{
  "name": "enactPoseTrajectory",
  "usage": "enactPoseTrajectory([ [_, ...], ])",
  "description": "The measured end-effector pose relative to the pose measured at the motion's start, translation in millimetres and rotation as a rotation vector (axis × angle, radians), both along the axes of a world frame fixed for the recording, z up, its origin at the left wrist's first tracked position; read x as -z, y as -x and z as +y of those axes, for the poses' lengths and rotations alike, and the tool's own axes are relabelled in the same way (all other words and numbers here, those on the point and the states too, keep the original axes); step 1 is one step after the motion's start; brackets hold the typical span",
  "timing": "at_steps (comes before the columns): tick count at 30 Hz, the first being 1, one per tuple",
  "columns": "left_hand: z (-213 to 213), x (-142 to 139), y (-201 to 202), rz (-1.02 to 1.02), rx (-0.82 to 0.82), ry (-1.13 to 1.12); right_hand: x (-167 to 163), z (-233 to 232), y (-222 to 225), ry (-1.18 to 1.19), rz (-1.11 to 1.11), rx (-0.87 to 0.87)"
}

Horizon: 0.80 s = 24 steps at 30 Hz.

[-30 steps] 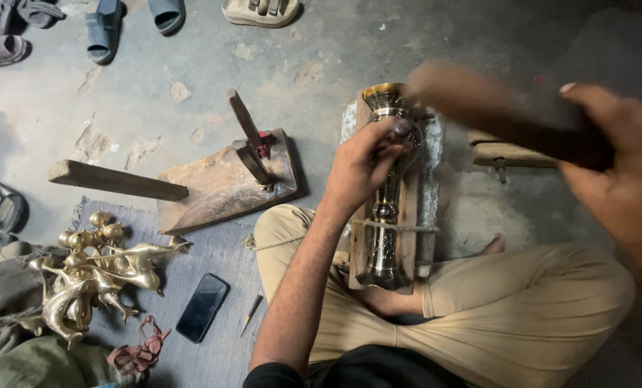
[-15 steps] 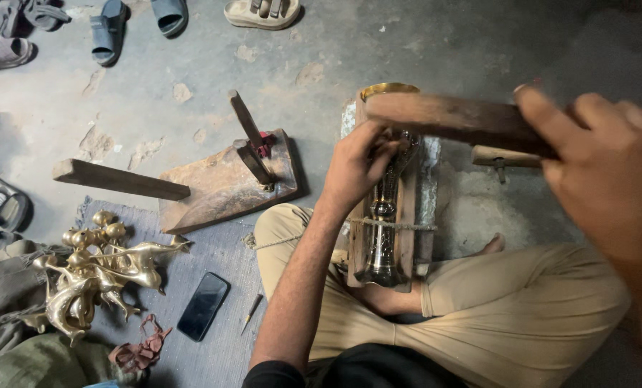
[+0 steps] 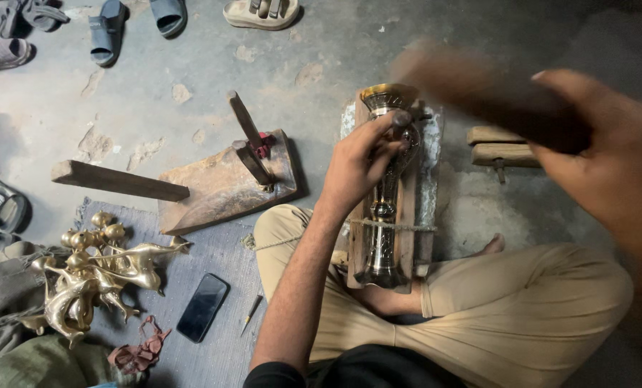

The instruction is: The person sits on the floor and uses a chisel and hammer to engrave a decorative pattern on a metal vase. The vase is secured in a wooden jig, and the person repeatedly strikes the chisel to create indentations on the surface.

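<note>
Fingers of the left hand (image 3: 360, 162) are pinched on a brass vase (image 3: 387, 187); a blurred wooden mallet (image 3: 479, 90) is gripped by the right hand (image 3: 608, 165), fingers wrapped.

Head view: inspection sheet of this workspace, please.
Surface: bare concrete floor, patchy; grey mat at left.
Job's things: brass vase lying in a wooden cradle, tied with string, across the seated person's legs.
Clutter: brass figures, phone, small pointed tool, wooden block with sticks, wooden pieces, rags.
Grippers: left hand grips the vase near its top; right hand holds a wooden mallet, raised and blurred.
Cables: nothing seen.
Surroundings: sandals along the top edge.
</note>
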<state>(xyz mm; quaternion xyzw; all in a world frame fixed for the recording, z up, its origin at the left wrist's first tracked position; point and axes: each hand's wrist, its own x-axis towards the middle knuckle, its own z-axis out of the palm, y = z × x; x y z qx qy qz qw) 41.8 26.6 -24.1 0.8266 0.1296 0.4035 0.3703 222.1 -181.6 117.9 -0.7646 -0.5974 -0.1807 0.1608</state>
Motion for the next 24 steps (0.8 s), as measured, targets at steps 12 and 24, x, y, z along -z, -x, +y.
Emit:
enactPoseTrajectory([
  [12, 1.3, -0.4, 3.9, -0.046, 0.029, -0.044, 16.1, -7.6, -9.7, -0.046, -0.041, -0.044],
  [24, -7.0, 1.5, 4.7, -0.049, 0.043, 0.034, 29.6, -27.7, -12.9, -0.051, -0.064, -0.013],
])
